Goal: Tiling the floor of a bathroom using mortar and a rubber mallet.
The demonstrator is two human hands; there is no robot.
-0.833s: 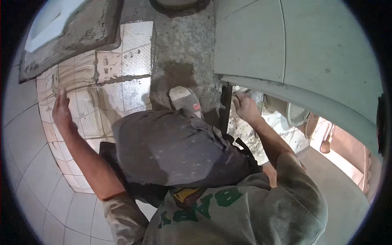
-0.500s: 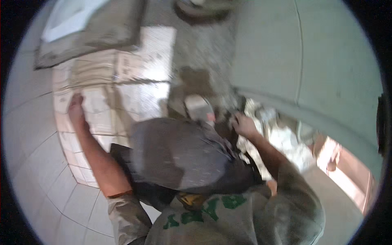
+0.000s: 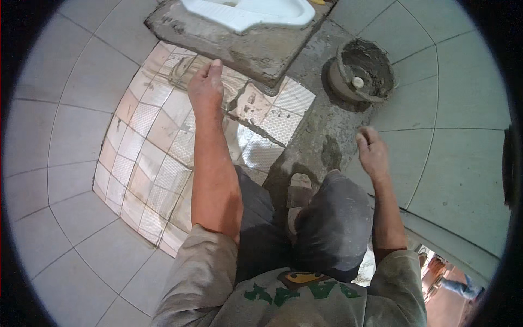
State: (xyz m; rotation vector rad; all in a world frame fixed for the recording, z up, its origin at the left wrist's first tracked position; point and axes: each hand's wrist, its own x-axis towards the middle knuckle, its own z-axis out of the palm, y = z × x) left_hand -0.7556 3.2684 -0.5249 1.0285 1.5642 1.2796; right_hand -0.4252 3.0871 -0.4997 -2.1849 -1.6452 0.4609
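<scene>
My left hand [image 3: 207, 90] is raised over the tiled floor [image 3: 155, 158], its fingers curled closed and nothing seen in them. Below and beside it, wet grey grout is smeared along a joint [image 3: 256, 129] between the beige and ribbed tiles. My right hand [image 3: 373, 152] hangs in the air by the right wall, fingers bent in toward the thumb, with no object showing. Beyond it stands a round bucket [image 3: 342, 82] of grey mortar, a pale rounded knob [image 3: 357, 82] sticking up inside. Neither hand touches the bucket.
A white squat toilet [image 3: 253, 15] is set in a raised cement slab [image 3: 218, 41] ahead. Rough concrete [image 3: 305, 131] runs between the tiles and the right wall [image 3: 468, 98]. My sandalled foot [image 3: 299, 191] is on it. Through an opening at lower right, part of another person [image 3: 460, 287] shows.
The view has swung, bringing the toilet and bucket fully into sight. My right hand has moved forward, away from the pale crumpled material at the doorway; my left hand is further forward too.
</scene>
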